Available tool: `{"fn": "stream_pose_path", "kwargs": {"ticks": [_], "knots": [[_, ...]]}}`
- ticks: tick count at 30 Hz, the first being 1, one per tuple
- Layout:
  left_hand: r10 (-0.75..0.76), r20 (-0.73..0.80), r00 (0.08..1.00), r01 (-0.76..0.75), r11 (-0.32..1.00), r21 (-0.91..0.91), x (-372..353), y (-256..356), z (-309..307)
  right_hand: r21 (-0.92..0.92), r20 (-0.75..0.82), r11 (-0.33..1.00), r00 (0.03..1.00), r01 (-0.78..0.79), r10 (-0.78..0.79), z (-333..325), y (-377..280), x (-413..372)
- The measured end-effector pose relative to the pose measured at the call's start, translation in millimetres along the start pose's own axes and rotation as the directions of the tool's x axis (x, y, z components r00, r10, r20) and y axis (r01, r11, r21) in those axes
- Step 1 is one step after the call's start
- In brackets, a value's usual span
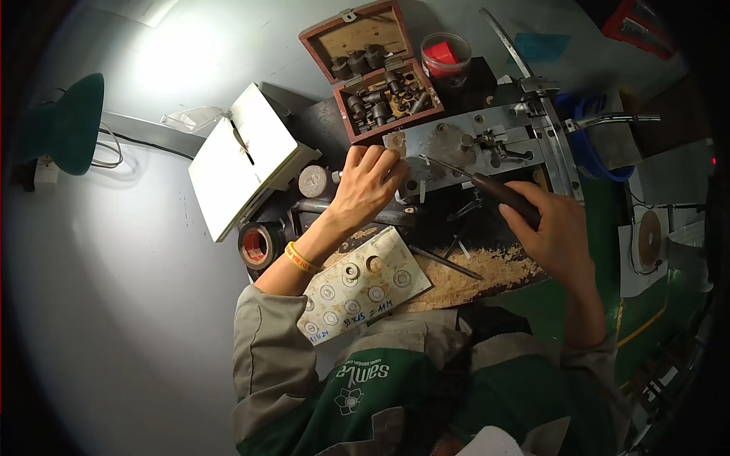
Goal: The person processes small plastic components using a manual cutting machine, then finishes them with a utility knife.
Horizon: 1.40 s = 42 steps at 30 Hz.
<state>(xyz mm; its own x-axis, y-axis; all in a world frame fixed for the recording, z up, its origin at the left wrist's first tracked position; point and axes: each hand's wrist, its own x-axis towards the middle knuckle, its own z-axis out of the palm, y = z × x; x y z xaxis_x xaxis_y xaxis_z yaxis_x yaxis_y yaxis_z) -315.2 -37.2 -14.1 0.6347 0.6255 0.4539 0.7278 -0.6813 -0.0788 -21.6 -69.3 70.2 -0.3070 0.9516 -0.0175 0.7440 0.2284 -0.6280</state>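
Note:
My left hand (369, 182) is closed, its fingertips curled down at the near left end of a metal fixture plate (445, 140); whatever they pinch is hidden. In my right hand (555, 228) is a thin-bladed tool with a dark handle (506, 196), held by that handle. Its slim metal tip points left over the plate, a short way from my left fingers. A small clamp with a lever (502, 146) is mounted on the plate. Below my left wrist lies a white card (399, 262) with drawn circles and handwriting; small ring-shaped parts (350, 271) sit on it.
A hinged wooden box (350, 121) of dark metal tool pieces stands open behind the plate, beside a clear tub (445, 61) with something red. At left are a white box (243, 159), a tape roll (258, 245) and a green lamp (80, 125). A metal rod (445, 262) lies in front.

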Motion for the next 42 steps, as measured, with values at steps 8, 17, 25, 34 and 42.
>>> {"fn": "stream_pose_path", "kwargs": {"ticks": [8,17,25,34,42], "knots": [[-0.161,0.172,0.972,0.167,0.986,-0.022,7,6,-15,-0.037,0.012,0.998,0.998,0.054,-0.054,2,3,-4],[-0.200,0.312,0.929,0.292,0.913,-0.283,9,-8,-20,-0.110,0.017,0.964,0.970,0.243,-0.243,6,-9,14],[-0.463,0.161,0.872,0.465,0.678,-0.569,-5,-4,-6,-0.379,0.113,0.843,0.923,0.382,-0.368,6,-31,36],[-0.054,0.085,0.995,0.083,0.913,-0.399,1,-31,-2,-0.463,0.365,0.489,0.662,0.739,-0.654,3,-89,85],[0.127,0.141,0.982,-0.113,0.988,-0.104,7,-33,0,-0.411,0.282,0.738,0.845,0.535,-0.455,-8,-75,92]]}}
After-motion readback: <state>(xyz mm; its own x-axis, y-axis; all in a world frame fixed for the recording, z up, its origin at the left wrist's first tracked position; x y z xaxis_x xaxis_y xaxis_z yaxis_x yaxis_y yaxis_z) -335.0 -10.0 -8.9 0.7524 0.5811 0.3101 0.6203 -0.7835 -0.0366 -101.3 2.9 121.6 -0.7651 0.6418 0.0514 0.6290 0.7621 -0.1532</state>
